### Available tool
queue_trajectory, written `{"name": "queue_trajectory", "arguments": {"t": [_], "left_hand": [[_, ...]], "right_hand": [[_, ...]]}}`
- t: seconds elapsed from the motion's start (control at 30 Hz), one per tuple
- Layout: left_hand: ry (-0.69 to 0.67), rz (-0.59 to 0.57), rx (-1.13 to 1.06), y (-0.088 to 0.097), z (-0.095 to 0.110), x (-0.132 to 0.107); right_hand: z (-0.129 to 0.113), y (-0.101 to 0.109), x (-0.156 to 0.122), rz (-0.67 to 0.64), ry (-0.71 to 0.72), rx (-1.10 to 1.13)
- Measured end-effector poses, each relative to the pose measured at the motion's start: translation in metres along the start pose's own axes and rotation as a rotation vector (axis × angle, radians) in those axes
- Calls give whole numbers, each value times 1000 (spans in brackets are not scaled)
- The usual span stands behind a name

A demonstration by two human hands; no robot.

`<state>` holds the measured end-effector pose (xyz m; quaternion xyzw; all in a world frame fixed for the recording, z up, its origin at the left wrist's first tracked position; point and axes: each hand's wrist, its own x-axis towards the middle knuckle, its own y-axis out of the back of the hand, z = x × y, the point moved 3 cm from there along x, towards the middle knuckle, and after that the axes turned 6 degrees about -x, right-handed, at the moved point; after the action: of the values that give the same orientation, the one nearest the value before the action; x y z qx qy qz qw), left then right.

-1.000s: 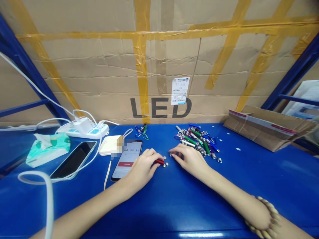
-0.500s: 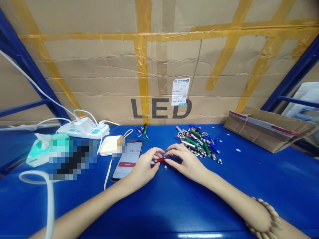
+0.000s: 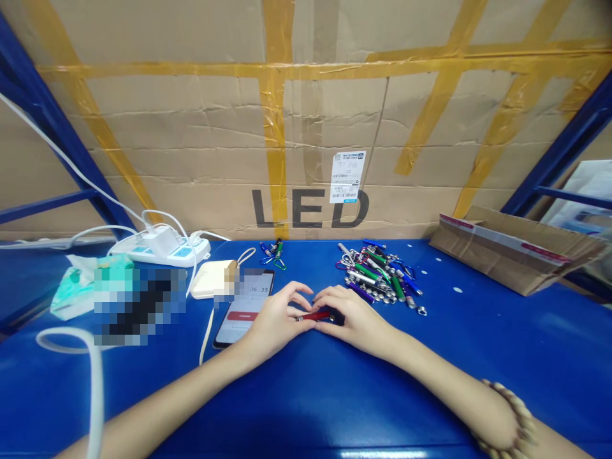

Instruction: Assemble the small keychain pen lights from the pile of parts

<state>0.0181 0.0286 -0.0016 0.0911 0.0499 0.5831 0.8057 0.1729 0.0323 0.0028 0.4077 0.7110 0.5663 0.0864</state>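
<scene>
A slim red mini flashlight with silvery ends lies slightly tilted between my two hands, just above the blue table. My left hand pinches its left end between thumb and fingers. From the other side, the curled fingers and thumb of my right hand close around the red body. Its right end shows in the gap of my right hand. Behind that hand is a pile of mini flashlights in green, purple, blue and silver, some with carabiner clips, with small round metal parts among them.
A phone showing a timer lies by my left hand. Further left are a cream-coloured box, a power strip with cables and a tissue pack. Several small flashlights sit behind. An open cardboard box stands right.
The red flashlight has shifted a little to the right and tilted, its right end now inside my right hand. The small metal piece seen below it on the table is no longer visible there.
</scene>
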Motion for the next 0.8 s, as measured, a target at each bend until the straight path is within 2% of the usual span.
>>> {"name": "queue_trajectory", "arguments": {"t": [0.17, 0.3, 0.43, 0.57, 0.63, 0.7, 0.8], "left_hand": [[-28, 37, 68, 0, 6, -1], [-56, 91, 52, 3, 9, -1], [-50, 133, 55, 5, 10, 0], [-35, 118, 76, 4, 10, 0], [-35, 109, 72, 4, 10, 0], [-36, 98, 60, 3, 11, 0], [-40, 82, 36, 2, 11, 1]], "right_hand": [[0, 3, 3, -44, -60, -142], [10, 7, 2, -53, -139, -223], [30, 15, -3, 3, -257, -355], [41, 24, -5, 71, -327, -407], [36, 25, -4, 112, -284, -339], [26, 24, -2, 127, -170, -179], [8, 14, 0, 44, 4, 10]]}}
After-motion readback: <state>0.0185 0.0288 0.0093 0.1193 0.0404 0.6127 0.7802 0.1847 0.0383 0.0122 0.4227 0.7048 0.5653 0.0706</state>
